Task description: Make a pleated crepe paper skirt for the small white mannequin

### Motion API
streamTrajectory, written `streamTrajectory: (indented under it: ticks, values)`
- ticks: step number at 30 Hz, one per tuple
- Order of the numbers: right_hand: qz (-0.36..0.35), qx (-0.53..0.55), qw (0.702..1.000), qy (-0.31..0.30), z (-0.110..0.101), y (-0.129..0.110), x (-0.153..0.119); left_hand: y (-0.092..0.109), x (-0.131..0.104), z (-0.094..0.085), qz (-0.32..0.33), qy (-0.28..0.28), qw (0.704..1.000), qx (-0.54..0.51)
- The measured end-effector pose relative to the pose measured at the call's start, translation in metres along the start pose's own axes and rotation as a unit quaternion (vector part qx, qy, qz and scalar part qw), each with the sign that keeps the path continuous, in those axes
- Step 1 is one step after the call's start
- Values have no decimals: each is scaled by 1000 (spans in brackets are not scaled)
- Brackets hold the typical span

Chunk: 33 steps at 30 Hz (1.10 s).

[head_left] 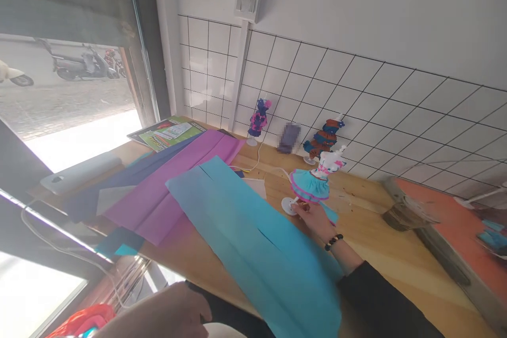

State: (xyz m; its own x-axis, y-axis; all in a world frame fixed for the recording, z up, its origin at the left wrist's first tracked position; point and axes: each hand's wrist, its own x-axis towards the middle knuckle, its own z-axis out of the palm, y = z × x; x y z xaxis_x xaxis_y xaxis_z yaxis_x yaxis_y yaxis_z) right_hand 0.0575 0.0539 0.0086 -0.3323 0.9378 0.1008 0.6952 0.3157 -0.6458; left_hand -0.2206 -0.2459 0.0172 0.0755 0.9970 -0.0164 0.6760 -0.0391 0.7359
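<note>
My right hand (317, 221), with a dark beaded bracelet on its wrist, has its fingers closed round the white stand of a miniature dress form (311, 185). The form tilts and wears a turquoise crepe-paper skirt with pink trim and a white and pink top. Close to that hand lies a long sheet of turquoise crepe paper (253, 232), slit in places and hanging over the table's front edge. My left hand (176, 309) is low at the bottom edge, apart from the paper; its fingers are mostly hidden and dim.
Purple crepe paper (178, 185) and dark blue paper (103, 190) overlap on the wooden table (364, 211). Two dressed forms, a purple one (259, 119) and a brown-blue one (325, 137), stand by the tiled wall. A booklet (170, 132) lies near the window; an orange-topped surface (447, 200) is at right.
</note>
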Motion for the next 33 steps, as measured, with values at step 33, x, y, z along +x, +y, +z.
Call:
streamTrajectory:
  ticks: [33]
  values:
    - [6, -38, 999, -20, 37, -14, 133, 2, 79, 31, 257, 50, 958, 119]
